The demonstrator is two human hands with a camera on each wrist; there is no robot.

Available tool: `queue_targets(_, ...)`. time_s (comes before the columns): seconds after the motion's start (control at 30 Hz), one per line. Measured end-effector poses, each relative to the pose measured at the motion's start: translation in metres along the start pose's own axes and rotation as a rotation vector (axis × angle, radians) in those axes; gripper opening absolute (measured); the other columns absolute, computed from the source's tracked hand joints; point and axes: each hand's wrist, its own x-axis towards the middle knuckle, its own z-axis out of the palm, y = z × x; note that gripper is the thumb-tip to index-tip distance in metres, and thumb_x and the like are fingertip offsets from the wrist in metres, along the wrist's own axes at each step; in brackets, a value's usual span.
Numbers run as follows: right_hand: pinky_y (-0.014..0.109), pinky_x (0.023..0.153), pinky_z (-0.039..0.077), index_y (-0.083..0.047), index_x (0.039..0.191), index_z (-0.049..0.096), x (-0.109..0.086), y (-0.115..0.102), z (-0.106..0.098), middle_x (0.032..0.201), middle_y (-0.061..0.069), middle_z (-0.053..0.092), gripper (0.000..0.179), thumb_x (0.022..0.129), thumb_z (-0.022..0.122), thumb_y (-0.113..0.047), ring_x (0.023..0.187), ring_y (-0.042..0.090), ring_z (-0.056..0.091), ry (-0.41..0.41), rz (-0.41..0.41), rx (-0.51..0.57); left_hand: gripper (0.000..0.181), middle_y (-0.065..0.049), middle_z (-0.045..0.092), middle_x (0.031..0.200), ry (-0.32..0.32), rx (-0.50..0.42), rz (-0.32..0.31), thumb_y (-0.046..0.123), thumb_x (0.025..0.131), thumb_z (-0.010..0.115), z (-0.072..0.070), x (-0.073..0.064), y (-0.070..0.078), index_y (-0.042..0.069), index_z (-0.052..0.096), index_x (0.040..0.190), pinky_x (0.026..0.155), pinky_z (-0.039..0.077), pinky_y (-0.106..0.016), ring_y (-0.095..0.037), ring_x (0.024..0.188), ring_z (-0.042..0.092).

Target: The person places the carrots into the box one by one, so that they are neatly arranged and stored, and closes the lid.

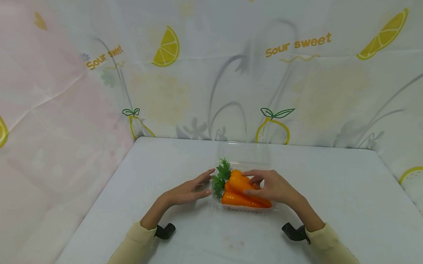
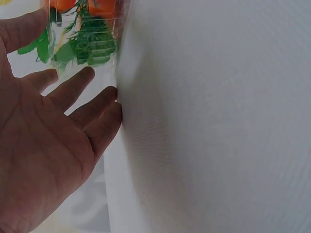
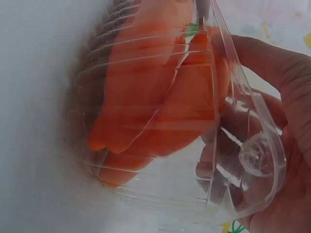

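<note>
Orange carrots with green leafy tops lie in a clear plastic box, their leaves at its left end. My right hand reaches over the box from the right and holds the upper carrot between thumb and fingers. Through the clear wall in the right wrist view, two tapered carrots show, with the right hand behind the rim. Beside the left end of the box is my left hand, fingers spread and loosely extended, holding nothing. Whether its fingertips touch the wall I cannot tell.
The box's clear lid stands open at the back. A white cloth covers the table. Behind it hangs a curtain printed with lemons. Black wrist mounts sit below both hands.
</note>
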Motion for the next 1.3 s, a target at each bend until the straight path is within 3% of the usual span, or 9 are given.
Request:
queue_targets(0.57,0.029,0.077,0.053,-0.013,0.126,0.067,-0.0013,-0.0020,-0.0017,0.109,-0.002,0.070,0.048,0.087,0.076,-0.040,0.092,0.012,0.064,-0.082,-0.040,-0.027,0.074,-0.007,0.029,0.158,0.002,0.006,-0.021,0.041,0.101,0.054,0.0005,0.0004,-0.0003,0.029,0.010,0.160,0.114,0.026,-0.049,-0.022,0.144,0.030)
queue_targets(1.3,0.027,0.070,0.052,-0.012,0.125,0.067,-0.0072,0.0053,-0.0083,0.098,-0.006,0.069,0.049,0.087,0.076,-0.041,0.083,0.014,0.057,-0.028,0.006,-0.016,0.075,-0.006,0.025,0.160,-0.001,-0.023,-0.004,0.039,0.101,0.055,0.0007,-0.0007,0.0026,0.028,0.010,0.160,0.115,0.026,-0.047,-0.022,0.145,0.028)
